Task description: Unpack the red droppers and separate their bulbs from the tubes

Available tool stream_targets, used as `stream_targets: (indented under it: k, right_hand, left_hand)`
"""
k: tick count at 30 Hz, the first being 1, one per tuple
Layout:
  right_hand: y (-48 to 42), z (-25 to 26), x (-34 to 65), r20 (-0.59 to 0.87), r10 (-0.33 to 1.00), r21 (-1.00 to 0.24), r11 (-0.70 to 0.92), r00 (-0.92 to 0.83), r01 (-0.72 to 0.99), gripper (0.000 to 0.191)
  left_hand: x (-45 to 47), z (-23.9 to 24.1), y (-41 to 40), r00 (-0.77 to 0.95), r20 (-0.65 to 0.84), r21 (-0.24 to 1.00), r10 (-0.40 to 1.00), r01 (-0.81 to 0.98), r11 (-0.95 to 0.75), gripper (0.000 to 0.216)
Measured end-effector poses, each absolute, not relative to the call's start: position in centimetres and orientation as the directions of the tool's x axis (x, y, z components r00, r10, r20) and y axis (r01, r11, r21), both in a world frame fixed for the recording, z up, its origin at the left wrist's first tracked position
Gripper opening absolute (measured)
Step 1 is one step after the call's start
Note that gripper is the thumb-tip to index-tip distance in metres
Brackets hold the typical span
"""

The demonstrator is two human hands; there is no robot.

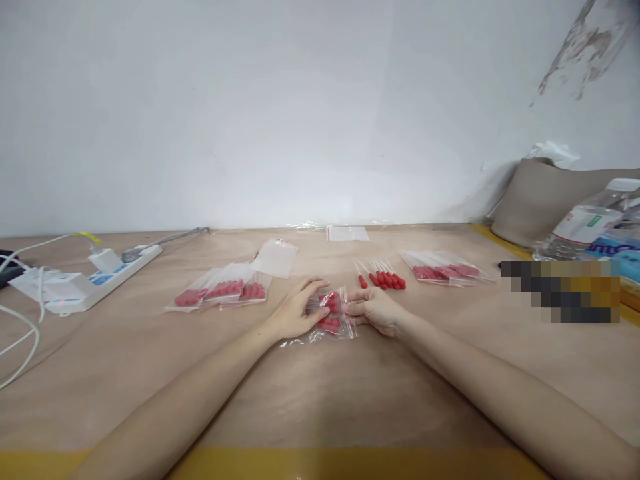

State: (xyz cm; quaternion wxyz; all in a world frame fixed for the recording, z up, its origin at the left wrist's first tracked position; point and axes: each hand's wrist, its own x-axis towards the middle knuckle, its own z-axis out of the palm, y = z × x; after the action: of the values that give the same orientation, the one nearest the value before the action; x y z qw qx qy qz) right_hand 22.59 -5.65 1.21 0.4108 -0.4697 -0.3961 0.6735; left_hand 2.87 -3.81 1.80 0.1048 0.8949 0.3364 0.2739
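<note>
Head view: at mid-table (320, 400), the person's left hand (296, 312) and right hand (376, 311) grip a clear bag (334, 321) of red-bulbed droppers from either side, fingers closed on its edges. The bag sits low at the tabletop between them. Just beyond the right hand lie loose droppers (384, 277). Filled packs (220, 291) lie to the left, and more packs (445, 271) to the right. An empty pouch (276, 257) sits behind the left group. Farther off, a power strip (85, 283) lies at far left and a bottle (585, 225) at far right, near the white wall (280, 113).
</note>
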Motion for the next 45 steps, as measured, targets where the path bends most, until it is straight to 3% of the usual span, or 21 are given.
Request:
stream_targets:
  k: [4, 8, 11, 16, 25, 29, 34, 39, 42, 45]
  right_hand:
    - [-5.6, 1.2, 22.2, -0.309, 0.931, -0.919, -0.345, -0.195, -0.192, 0.028]
    - [-5.5, 1.3, 21.9, -0.288, 0.942, -0.925, -0.32, -0.173, -0.205, 0.036]
    - [-5.5, 1.4, 21.9, -0.278, 0.943, -0.928, -0.313, -0.184, -0.202, 0.038]
    - [-5.7, 1.6, 22.0, -0.276, 0.925, -0.927, -0.328, -0.259, -0.18, 0.036]
    - [-5.5, 1.2, 20.8, -0.276, 0.953, -0.952, -0.289, -0.123, -0.102, 0.039]
    - [-5.3, 1.0, 21.0, -0.26, 0.964, -0.959, -0.265, -0.062, -0.102, 0.039]
    - [-5.2, 0.7, 21.7, -0.215, 0.972, -0.973, -0.221, -0.092, -0.069, 0.026]
    - [-5.4, 0.5, 21.8, -0.185, 0.968, -0.982, -0.189, -0.171, -0.013, 0.011]
    - [-5.4, 0.6, 22.0, -0.168, 0.959, -0.985, -0.154, -0.229, 0.08, 0.014]
    - [-5.3, 0.5, 22.3, -0.117, 0.955, -0.974, -0.057, -0.272, 0.221, 0.022]
  left_hand:
    - [3.6, 1.5, -3.6, 0.683, 0.48, 0.294, 0.55, 0.466, -0.835, 0.034]
    - [4.3, 1.2, -2.7, 0.775, 0.539, 0.031, 0.33, 0.373, -0.927, 0.031]
    - [4.4, 1.3, -2.0, 0.8, 0.559, -0.093, 0.219, 0.322, -0.942, 0.023]
    - [4.0, 1.4, -1.5, 0.824, 0.541, -0.167, 0.167, 0.3, -0.939, 0.018]
    - [4.4, 1.9, -2.1, 0.91, 0.398, -0.282, 0.116, 0.241, -0.929, 0.027]
    - [3.8, 1.8, -2.0, 0.874, 0.457, -0.236, 0.164, 0.297, -0.925, 0.026]
    - [2.9, 1.2, -1.3, 0.762, 0.569, -0.085, 0.308, 0.427, -0.9, 0.021]
    - [2.9, 1.3, -2.1, 0.712, 0.507, 0.151, 0.486, 0.482, -0.863, 0.025]
    - [2.3, 2.0, -3.6, 0.667, 0.416, 0.286, 0.618, 0.55, -0.785, 0.034]
    - [1.2, 2.2, -5.1, 0.665, 0.299, 0.347, 0.684, 0.592, -0.728, 0.048]
